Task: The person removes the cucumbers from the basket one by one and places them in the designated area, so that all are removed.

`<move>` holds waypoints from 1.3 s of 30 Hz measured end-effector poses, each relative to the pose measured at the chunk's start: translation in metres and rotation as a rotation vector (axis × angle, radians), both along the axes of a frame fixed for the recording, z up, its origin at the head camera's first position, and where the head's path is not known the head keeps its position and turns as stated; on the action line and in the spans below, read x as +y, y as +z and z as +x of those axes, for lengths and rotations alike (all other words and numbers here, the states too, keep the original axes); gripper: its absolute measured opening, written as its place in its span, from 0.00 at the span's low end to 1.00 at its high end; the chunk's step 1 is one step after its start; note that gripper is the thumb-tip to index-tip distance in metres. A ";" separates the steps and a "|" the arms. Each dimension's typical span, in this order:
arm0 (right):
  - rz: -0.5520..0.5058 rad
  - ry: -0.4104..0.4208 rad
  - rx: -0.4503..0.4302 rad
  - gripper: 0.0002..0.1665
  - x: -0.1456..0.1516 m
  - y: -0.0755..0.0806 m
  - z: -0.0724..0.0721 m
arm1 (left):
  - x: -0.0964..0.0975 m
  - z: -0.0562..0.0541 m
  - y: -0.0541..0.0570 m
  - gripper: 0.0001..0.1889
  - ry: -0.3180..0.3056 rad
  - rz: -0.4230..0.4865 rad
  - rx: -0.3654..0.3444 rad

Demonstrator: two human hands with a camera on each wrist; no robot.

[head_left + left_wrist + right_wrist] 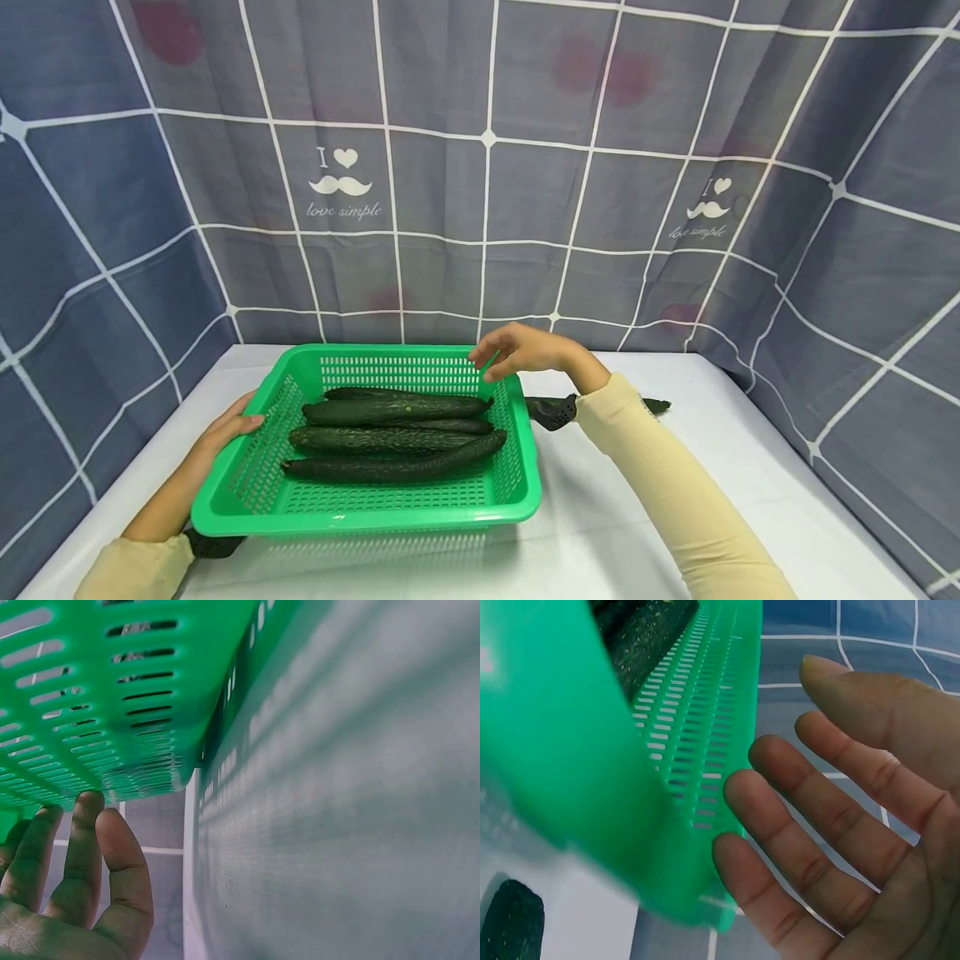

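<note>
Left of centre over the white tabletop [592, 508], green basket [360, 523] holds several cucumbers [397, 408], lying roughly side by side. Left hand [231, 428] grips its left rim, thumb on top, fingers against the outside. Right hand [527, 348] is at the far right corner, fingers apart, holding nothing; one loose cucumber [657, 407] lies beyond the basket's right side.

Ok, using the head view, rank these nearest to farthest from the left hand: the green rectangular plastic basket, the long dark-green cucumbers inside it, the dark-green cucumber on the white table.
1. Basket: its left rim is at the left hand.
2. Inside cucumbers: to the hand's right, within the walls.
3. Table cucumber: beyond the basket's right side, partly behind the right arm.
</note>
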State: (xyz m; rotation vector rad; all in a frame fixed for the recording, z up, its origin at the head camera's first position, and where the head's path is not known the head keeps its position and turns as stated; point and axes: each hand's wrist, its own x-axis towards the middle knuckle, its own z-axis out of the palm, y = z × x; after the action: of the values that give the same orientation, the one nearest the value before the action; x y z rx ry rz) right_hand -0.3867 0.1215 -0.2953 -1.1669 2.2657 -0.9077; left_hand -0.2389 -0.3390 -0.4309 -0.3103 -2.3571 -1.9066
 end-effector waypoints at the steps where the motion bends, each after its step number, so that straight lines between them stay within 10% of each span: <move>1: 0.002 0.005 0.002 0.27 -0.002 0.000 0.000 | 0.001 0.000 0.000 0.27 -0.007 0.012 0.010; 39: 0.249 0.004 0.126 0.21 -0.088 -0.026 0.001 | 0.004 0.000 0.005 0.41 0.024 -0.101 -0.102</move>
State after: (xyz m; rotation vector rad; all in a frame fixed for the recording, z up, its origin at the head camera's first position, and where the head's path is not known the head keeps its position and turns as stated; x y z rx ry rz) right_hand -0.3853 0.0335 -0.3213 -1.1432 2.3920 -0.5440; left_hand -0.2388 -0.3350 -0.4260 -0.1961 -2.5152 -1.8385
